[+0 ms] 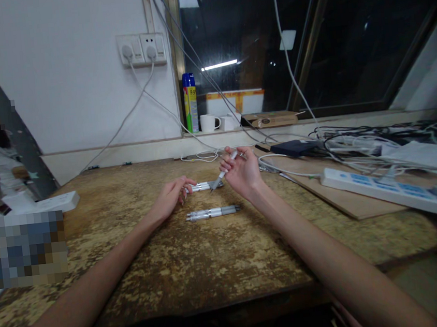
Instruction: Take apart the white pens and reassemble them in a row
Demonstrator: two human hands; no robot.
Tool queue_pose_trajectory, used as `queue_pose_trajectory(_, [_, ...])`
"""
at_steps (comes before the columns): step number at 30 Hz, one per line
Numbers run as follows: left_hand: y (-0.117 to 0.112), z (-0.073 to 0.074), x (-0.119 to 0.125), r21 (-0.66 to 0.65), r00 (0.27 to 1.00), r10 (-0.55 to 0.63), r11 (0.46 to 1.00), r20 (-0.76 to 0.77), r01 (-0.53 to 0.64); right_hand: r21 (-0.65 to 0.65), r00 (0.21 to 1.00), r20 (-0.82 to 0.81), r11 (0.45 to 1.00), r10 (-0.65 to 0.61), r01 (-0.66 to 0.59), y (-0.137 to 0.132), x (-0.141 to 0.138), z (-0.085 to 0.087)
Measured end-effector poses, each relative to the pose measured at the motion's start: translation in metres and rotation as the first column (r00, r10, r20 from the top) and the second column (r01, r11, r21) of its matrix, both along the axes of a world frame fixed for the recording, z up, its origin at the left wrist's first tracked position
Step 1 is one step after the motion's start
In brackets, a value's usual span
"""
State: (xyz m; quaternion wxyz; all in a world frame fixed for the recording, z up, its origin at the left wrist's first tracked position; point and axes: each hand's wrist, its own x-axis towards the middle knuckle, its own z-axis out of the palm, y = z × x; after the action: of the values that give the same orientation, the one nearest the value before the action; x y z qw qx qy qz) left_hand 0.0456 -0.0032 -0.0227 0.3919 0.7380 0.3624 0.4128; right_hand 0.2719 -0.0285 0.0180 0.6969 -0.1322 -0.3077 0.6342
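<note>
Two hands over worn counter [182, 261]. Right hand [243, 174]: fingers clamped on white pen [223, 174], held tilted, tip down-left, close above far pens [203, 186]. Left hand [171, 197]: palm down, fingers close together, tips touching far pens' left end; cannot tell whether gripping. Near pens [213, 212] flat on counter, apart from both hands. Power strip [385, 190] at right.

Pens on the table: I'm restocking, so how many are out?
5, it seems: one pen tilted in the right hand, a far pair at the left hand fingertips, a near pair closer in. The left hand may hide others.
</note>
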Motion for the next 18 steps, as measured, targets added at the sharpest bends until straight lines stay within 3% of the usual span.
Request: queue_pose_trajectory(18, [-0.0004, -0.0006, 0.0008, 0.004, 1.0, -0.004, 1.0, -0.017, 0.004, 0.064, 0.997, 0.071, 0.998, 0.018, -0.023, -0.0063, -0.0008, 0.005])
